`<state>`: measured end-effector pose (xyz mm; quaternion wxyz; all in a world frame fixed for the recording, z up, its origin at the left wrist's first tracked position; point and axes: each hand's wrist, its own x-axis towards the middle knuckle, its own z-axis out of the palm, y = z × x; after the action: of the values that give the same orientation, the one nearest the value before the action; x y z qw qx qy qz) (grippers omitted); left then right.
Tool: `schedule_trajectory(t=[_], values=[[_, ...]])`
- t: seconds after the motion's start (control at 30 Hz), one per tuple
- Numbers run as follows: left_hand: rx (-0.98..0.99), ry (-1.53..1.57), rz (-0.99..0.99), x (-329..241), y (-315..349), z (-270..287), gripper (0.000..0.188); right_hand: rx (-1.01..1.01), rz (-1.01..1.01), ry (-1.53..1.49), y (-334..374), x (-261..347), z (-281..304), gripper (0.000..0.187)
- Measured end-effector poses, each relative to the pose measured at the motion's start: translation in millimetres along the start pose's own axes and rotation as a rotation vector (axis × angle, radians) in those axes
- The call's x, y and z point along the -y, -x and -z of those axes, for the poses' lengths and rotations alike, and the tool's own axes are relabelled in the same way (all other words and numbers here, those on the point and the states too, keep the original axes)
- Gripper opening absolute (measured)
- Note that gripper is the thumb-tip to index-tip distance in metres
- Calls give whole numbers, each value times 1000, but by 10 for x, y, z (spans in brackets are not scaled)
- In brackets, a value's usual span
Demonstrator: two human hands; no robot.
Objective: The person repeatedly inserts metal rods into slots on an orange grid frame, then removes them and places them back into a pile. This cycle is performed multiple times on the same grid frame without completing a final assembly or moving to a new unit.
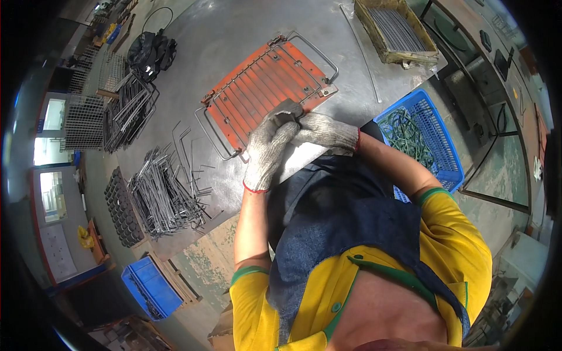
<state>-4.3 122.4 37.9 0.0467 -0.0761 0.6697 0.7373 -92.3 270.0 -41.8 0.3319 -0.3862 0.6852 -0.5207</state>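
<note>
My left hand (266,149) and my right hand (328,132) wear whitish knitted gloves with red cuffs. They meet at the near edge of a metal-topped table (193,35), fingers curled together, the fingertips dark with grime. Whatever lies between the fingers is hidden. Just beyond them an orange plate (300,63) lies on the table. Across it runs a row of thin metal rods, with a bent wire handle (336,71) at the right end and another wire handle (206,136) at the left. My hands overlap the plate's near edge in view; whether they touch it I cannot tell.
Bent metal rods (161,196) lie heaped at the left, below stacked wire pieces (126,114) and a black bag (146,55). A worn box (404,57) of straight rods stands far right. A blue basket (453,158) with green strands is beside my right arm; a blue bin (143,275) sits lower left.
</note>
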Motion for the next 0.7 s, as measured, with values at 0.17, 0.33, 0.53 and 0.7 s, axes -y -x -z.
schedule_trajectory(t=[0.17, 0.33, 0.53, 0.7], values=[[-18, -62, -5, -34, 27, 55, 33, -122, 212, 24, -81, 44, -5, 35], [22, -88, -50, -142, -21, -26, 37, -182, 394, 244, -185, -256, 59, 37], [-81, -292, -6, 181, -84, -59, 27, -175, 165, 211, -69, -538, -62, 33], [-79, -516, -204, 139, -107, -27, 24, -209, 150, 221, -43, -432, -1, 36]])
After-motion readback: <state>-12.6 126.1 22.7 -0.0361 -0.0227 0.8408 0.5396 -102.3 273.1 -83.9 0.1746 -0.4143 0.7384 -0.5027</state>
